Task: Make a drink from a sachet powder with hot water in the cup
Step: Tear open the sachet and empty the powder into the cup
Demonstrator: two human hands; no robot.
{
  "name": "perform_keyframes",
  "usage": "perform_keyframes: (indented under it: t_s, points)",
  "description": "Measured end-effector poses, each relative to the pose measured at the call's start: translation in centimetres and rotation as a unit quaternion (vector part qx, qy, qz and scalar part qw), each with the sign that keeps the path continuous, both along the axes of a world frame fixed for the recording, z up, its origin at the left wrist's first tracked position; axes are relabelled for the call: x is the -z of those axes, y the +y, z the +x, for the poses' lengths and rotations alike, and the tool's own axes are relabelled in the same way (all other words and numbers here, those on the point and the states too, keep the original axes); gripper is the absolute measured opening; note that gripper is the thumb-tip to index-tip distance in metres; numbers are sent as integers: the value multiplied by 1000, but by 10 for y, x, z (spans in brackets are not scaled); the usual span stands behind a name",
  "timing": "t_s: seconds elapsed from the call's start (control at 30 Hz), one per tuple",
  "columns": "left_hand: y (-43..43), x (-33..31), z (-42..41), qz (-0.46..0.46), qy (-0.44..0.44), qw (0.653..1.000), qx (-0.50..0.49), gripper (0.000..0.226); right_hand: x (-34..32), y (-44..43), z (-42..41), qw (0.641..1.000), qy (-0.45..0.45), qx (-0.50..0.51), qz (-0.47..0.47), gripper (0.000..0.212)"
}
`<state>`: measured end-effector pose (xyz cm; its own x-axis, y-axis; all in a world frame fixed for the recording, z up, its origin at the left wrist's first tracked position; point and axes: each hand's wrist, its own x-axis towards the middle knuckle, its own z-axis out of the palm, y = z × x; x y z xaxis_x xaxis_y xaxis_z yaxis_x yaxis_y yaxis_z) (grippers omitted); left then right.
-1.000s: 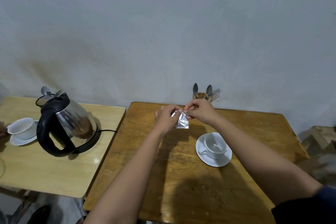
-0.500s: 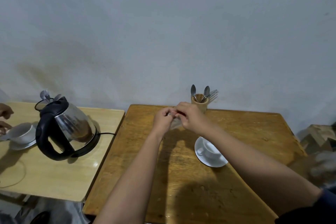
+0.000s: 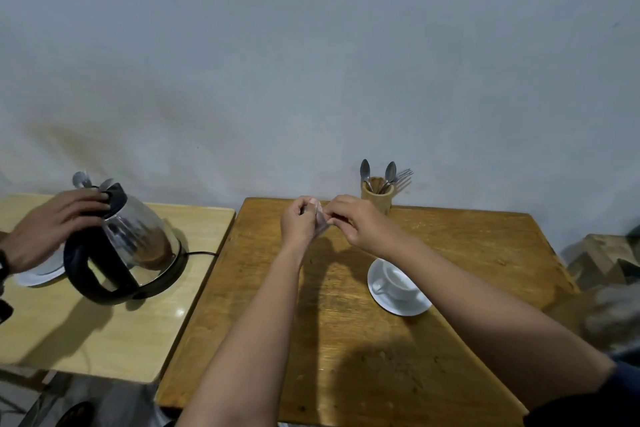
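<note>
1. Where the frame's left edge cuts in, another person's hand (image 3: 52,229) rests on the lid of the kettle (image 3: 133,243), which sits on its base on the pale table (image 3: 104,333) at centre left; a white saucer (image 3: 38,276) peeks out behind it.
2. Just left of frame centre, the left hand (image 3: 298,222) is raised over the far end of the brown table (image 3: 346,340), its thumb and fingertips pressed together on the left side of the sachet (image 3: 321,220).
3. Only a pale sliver of the sachet shows between the two hands; whether it is torn open yet cannot be told.
4. Just right of it, the right hand (image 3: 353,222) pinches the sachet's other side, knuckles up, so both hands grip the same packet.
5. Behind the right hand, against the wall, a wooden holder (image 3: 376,196) stands with spoons (image 3: 377,172) and a fork.
6. Lower right of centre, the cup (image 3: 398,282) sits on its saucer (image 3: 412,307), partly hidden by the right forearm; it looks empty.
7. Judged from this, the step in hand is tearing the sachet open.
8. Next, the opened sachet should be carried down and right over the cup and tipped steadily, so the powder lands inside rather than on the saucer; hot water from the kettle comes after.
</note>
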<state>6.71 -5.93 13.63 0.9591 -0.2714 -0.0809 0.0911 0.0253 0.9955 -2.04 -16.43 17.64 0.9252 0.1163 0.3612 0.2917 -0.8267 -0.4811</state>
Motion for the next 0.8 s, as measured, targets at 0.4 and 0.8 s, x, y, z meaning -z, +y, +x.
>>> perform_keyframes:
  t_s: [0.4,0.8]
  points:
    - [34,6,31,-46,22,996,-73,34,21,-3,-21,998,55,23,23,7]
    - [62,18,9,-31,-31,999,3,22,95,13,-19,909,303,206,200,29]
